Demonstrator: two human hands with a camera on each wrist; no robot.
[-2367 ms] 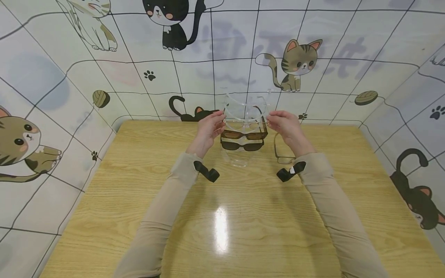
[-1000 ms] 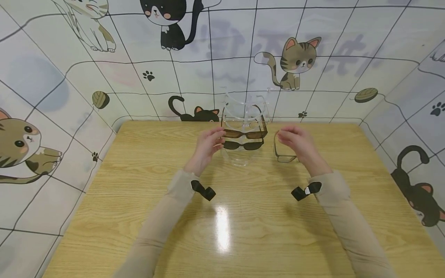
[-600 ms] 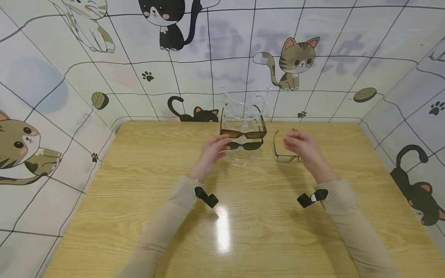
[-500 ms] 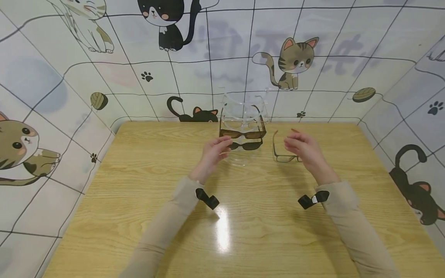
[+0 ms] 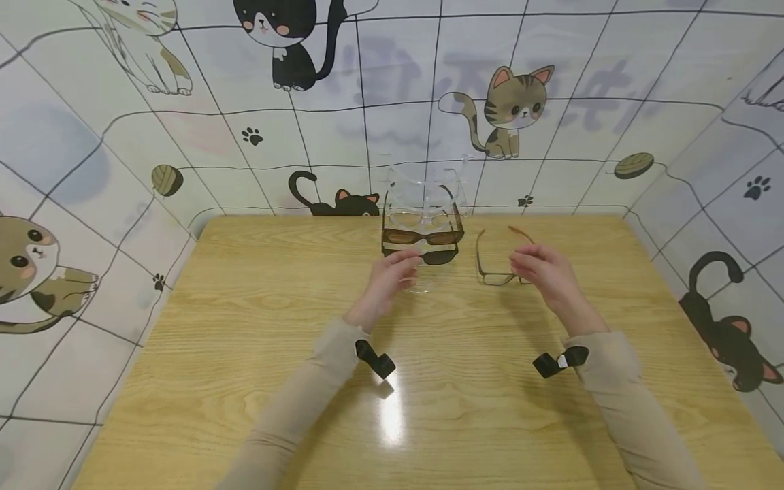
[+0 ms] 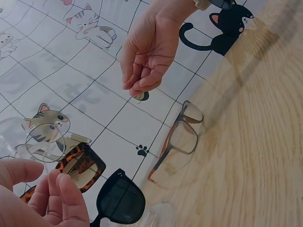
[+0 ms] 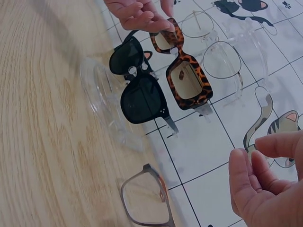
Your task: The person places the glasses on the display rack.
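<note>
A clear display stand (image 7: 97, 92) bears three pairs, one above another: thin wire-rimmed glasses (image 5: 406, 218) on top, tortoiseshell sunglasses (image 5: 444, 238) in the middle, black sunglasses (image 5: 441, 258) below. My left hand (image 5: 384, 282) hovers at the stand's left front with loosely bent fingers and nothing in them. In the head view it hides the left lens of the black pair. To the right, my right hand (image 5: 548, 275) hangs above a pair of grey-framed glasses (image 5: 497, 279) with brown temple tips, lying unfolded on the table. It too holds nothing, and part of that frame is hidden behind it.
The wooden table (image 5: 288, 299) reaches back to a cloth wall (image 5: 343, 143) printed with cats and grid lines. The stand is close to that back wall. Black wrist cameras (image 5: 375, 359) are strapped over both sleeves.
Both hands have let go of the wire-rimmed glasses on the stand and drawn back toward me. The left has come down before the black sunglasses; the right has shifted right, over the grey-framed glasses.
</note>
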